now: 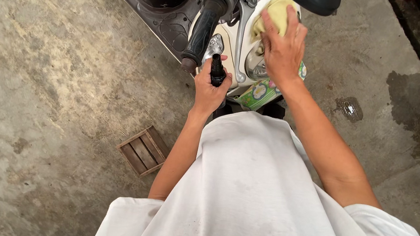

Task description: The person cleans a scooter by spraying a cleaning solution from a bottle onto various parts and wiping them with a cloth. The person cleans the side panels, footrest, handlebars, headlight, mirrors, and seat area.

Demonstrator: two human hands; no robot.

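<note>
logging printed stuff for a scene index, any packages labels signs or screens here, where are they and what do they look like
Patterned sticker or wrap: on the scooter's pale front panel, just below the right hand; a slanted strip, green with white flower shapes and a little pink.
Small spray bottle: held in the left hand below the black handlebar grip; dark and narrow, no label can be made out.
No signs or screens in view.

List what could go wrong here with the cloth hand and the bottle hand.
The right hand presses a yellow cloth beside the brake lever; the cloth may snag there. The left hand grips a small black bottle under the handlebar grip and might bump it.
</note>
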